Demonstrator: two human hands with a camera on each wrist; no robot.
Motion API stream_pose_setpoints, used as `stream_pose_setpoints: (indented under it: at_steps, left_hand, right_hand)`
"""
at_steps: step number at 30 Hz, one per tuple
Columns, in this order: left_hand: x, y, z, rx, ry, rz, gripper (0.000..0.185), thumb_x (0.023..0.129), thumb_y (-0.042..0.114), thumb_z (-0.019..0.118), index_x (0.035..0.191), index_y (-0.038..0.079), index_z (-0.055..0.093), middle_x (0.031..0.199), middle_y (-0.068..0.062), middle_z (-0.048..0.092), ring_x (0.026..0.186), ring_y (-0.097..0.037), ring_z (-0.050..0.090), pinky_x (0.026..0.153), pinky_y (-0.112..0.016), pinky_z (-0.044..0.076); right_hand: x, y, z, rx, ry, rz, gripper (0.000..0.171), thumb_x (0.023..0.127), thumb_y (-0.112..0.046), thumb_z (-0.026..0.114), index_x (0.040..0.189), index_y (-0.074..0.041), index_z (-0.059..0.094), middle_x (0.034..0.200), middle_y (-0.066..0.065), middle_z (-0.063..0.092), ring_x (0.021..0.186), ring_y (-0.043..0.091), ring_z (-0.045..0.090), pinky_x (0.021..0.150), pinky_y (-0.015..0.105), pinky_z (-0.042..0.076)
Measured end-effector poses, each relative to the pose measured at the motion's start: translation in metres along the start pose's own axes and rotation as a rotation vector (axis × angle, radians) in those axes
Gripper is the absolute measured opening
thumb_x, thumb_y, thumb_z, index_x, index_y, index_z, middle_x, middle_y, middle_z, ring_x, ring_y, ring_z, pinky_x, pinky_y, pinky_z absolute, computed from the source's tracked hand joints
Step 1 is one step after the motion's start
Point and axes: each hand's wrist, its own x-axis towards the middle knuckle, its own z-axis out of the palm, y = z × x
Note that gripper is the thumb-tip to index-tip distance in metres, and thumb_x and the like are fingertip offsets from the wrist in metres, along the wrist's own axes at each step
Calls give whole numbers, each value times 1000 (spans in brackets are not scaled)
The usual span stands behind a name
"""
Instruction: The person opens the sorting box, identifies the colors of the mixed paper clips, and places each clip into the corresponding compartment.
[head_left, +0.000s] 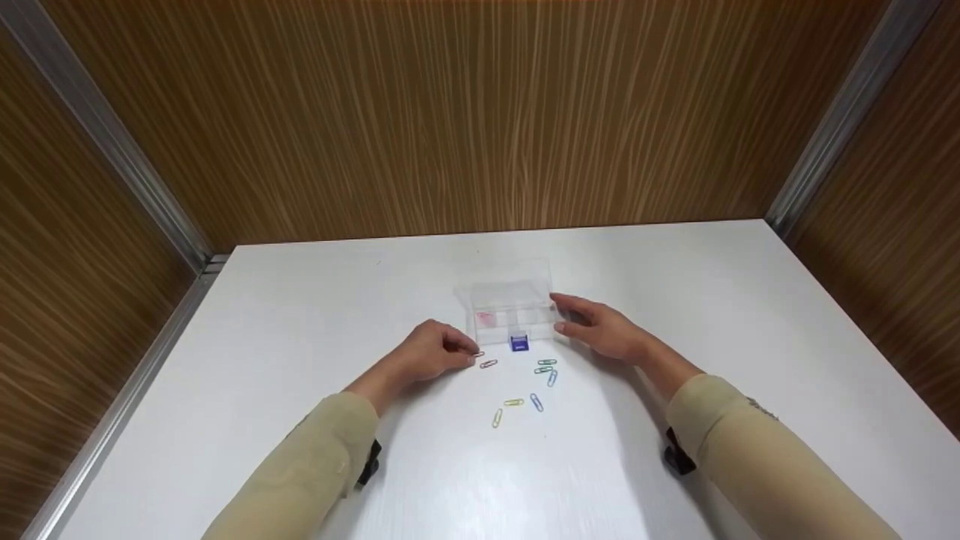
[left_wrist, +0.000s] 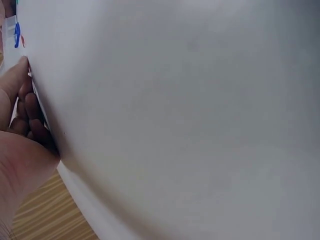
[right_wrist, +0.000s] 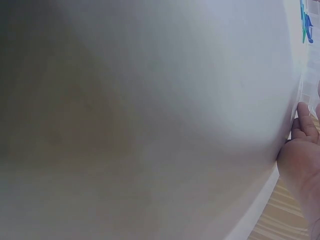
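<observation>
A clear plastic compartment box (head_left: pixel 512 300) lies on the white table (head_left: pixel 300 322) with its lid open behind it. One compartment holds pink clips (head_left: pixel 486 319), and a small blue piece (head_left: pixel 519 343) sits at the box's front edge. My left hand (head_left: pixel 469 354) rests on the table left of the box, its curled fingers (left_wrist: pixel 26 102) pinching a pink paper clip (head_left: pixel 478 354). My right hand (head_left: pixel 559 313) grips the box's right end between thumb and forefinger; the box edge (right_wrist: pixel 309 85) shows there. Loose coloured paper clips (head_left: pixel 537 402) lie between the hands.
A second pink clip (head_left: pixel 488 364) lies by the left fingertips; green (head_left: pixel 545 365), blue and yellow clips (head_left: pixel 497 418) are scattered nearer me. Wood-grain walls (head_left: pixel 480 112) close the table in at the back and sides. Both wrist views show mostly bare white tabletop.
</observation>
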Motion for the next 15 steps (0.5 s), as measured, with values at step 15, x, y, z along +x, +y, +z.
stream_pose_setpoints:
  at_steps: [15]
  left_hand:
    - [2, -1, -1, 51, -40, 51, 5, 94, 10, 81, 97, 12, 84, 93, 4, 74, 86, -11, 57, 82, -30, 47]
  right_hand:
    - [-1, -1, 0, -9, -1, 33, 67, 106, -44, 65, 165, -31, 39, 171, 2, 34, 160, 30, 21, 128, 54, 13]
